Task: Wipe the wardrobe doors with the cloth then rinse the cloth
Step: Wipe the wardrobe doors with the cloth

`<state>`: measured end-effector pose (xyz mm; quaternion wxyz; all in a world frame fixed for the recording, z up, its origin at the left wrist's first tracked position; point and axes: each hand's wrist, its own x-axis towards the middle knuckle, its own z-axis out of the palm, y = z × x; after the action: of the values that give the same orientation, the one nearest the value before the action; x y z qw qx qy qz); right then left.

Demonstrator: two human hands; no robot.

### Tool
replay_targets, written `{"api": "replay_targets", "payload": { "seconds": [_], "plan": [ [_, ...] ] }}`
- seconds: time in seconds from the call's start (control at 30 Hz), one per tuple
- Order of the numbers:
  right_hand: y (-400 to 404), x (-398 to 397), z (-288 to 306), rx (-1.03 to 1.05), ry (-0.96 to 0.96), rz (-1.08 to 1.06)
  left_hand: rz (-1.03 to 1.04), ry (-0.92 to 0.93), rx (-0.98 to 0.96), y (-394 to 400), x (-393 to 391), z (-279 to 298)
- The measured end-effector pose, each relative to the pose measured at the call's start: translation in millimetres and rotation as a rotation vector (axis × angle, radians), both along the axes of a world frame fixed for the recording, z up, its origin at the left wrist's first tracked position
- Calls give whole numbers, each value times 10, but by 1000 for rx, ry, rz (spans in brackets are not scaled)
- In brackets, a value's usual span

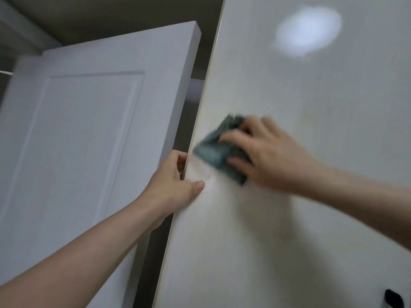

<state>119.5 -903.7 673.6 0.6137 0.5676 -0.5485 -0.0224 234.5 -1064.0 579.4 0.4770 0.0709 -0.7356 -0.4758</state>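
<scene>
Left hand [172,174] gripped the wardrobe door [289,196] edge, thumb on its face. Just beside it, the right hand [264,156], fingers spread, pressed the cloth [216,152] against the door.

The flat cream-white wardrobe door panel [311,196] carries a faint vertical grain and one pale bluish-white patch of reflected light [308,32] near its top. On it lies the folded dark teal-green cloth [216,152] — mottled with greyer flecks. The recessed-panel room door [93,134] reads cool white, tinged lavender-grey. A small black handle [393,301] shows at the lower right — plain, unpatterned.
</scene>
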Motion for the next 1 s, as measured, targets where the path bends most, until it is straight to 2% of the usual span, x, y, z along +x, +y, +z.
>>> {"api": "replay_targets", "payload": {
  "seconds": [0.1,0.17,0.2,0.27,0.33,0.4,0.47,0.53,0.6,0.67,0.77,0.83,0.9,1.0],
  "plan": [
    [-8,-51,705,-300,-158,2,10,-23,11,27,7,0],
    [-19,-76,652,-428,-266,23,23,-27,-3,59,22,-26],
    [-55,-75,441,-436,-247,37,25,-26,-10,66,38,-38],
    [-118,-51,-180,-296,-152,92,19,-17,-24,71,52,-59],
    [-136,-1,-636,-16,-64,115,26,-32,-59,69,63,-67],
    [-111,16,-424,97,4,60,33,-59,-74,73,76,-54],
    [-166,33,140,-84,22,70,25,-96,-59,76,86,-33],
    [-212,53,677,-324,-111,30,19,-138,-79,86,89,-26],
    [-327,84,776,-436,-192,33,24,-166,-113,95,99,-5],
    [-467,119,454,-349,-120,69,38,-182,-125,94,101,6],
    [-503,119,-165,-22,-2,123,77,-202,-169,95,80,7],
    [-376,100,-144,130,59,63,84,-225,-178,82,61,-4],
    [-239,51,249,38,44,70,72,-250,-142,51,64,-6],
    [75,-110,820,-305,-131,55,51,-269,-116,46,66,0]
  ]
}}
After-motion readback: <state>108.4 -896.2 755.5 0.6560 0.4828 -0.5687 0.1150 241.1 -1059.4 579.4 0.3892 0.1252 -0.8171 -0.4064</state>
